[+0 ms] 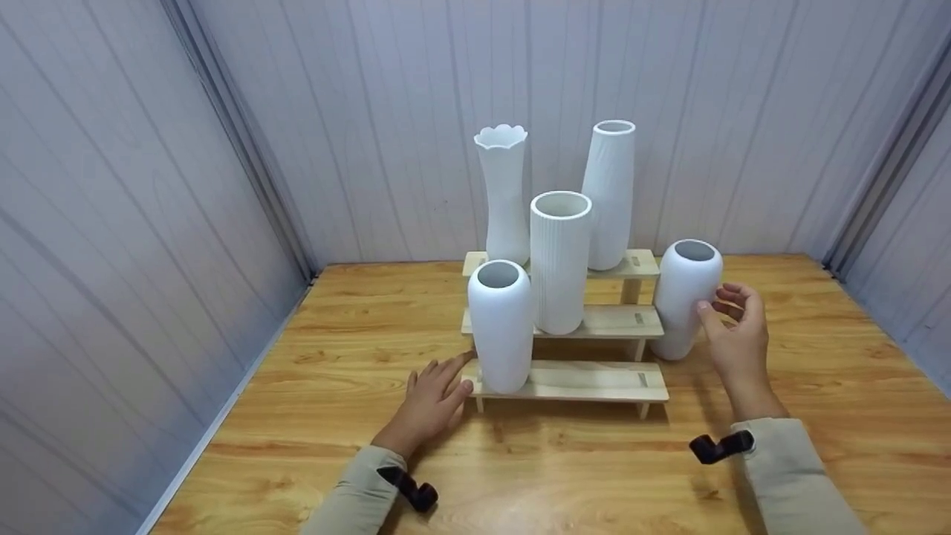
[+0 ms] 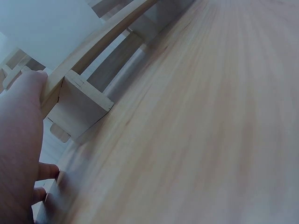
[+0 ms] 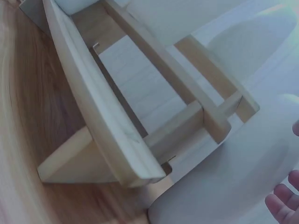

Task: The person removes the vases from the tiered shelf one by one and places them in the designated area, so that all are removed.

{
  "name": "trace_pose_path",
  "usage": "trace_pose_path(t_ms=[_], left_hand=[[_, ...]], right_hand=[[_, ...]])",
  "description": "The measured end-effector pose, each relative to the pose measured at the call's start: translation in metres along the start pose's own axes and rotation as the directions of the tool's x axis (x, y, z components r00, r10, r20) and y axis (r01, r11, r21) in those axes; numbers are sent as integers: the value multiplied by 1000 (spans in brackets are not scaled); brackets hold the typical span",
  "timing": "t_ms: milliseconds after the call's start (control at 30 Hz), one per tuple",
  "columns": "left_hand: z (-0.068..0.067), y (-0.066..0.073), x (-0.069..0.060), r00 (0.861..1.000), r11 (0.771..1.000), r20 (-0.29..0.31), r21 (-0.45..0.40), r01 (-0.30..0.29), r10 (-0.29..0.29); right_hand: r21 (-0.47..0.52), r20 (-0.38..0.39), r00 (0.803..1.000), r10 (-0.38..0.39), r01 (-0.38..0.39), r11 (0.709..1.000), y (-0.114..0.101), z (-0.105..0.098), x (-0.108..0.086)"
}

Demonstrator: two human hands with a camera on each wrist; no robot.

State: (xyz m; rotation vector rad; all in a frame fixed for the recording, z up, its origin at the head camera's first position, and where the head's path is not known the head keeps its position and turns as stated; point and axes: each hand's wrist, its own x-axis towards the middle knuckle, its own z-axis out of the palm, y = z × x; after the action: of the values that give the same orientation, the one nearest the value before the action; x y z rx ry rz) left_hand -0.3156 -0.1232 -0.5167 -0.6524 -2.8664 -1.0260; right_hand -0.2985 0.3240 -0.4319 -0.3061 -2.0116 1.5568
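Observation:
In the head view a smooth white vase (image 1: 687, 305) stands upright on the table, at the right side of the stepped wooden stand (image 1: 587, 379). My right hand (image 1: 739, 338) is beside it, fingers loosely curved and thumb at the vase's side; firm contact cannot be made out. In the right wrist view several fingertips (image 3: 280, 200) show near the vase's pale wall (image 3: 229, 177). My left hand (image 1: 431, 401) lies at the left end of the lowest shelf. Its thumb (image 2: 30, 84) touches that end, and other fingertips rest near the tabletop.
A similar smooth vase (image 1: 501, 334) stands on the lowest shelf's left end. On the middle shelf is a ribbed vase (image 1: 561, 267). The top shelf bears a scalloped-rim vase (image 1: 507, 200) and a narrow-necked one (image 1: 611, 200). Pale panel walls (image 1: 371, 111) enclose the wooden table (image 1: 319, 386).

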Motion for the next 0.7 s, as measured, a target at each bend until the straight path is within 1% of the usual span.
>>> trace_pose_path(t_ms=[133, 300, 433, 567, 700], left_hand=[[0, 0, 0, 1000, 1000, 8, -19, 2, -2], [0, 0, 1, 1000, 1000, 5, 3, 2, -2], [0, -1, 1, 1000, 1000, 11, 13, 5, -5], [-1, 0, 1, 1000, 1000, 14, 21, 7, -7], [-1, 1, 1, 1000, 1000, 9, 28, 5, -5]], right_hand=[[12, -18, 999, -36, 36, 999, -7, 3, -4], [47, -10, 997, -79, 80, 996, -14, 8, -9], [82, 3, 992, -129, 129, 988, -18, 12, -14], [99, 27, 985, -171, 167, 981, -20, 17, -19], [81, 81, 975, -206, 199, 977, -20, 23, -24]])
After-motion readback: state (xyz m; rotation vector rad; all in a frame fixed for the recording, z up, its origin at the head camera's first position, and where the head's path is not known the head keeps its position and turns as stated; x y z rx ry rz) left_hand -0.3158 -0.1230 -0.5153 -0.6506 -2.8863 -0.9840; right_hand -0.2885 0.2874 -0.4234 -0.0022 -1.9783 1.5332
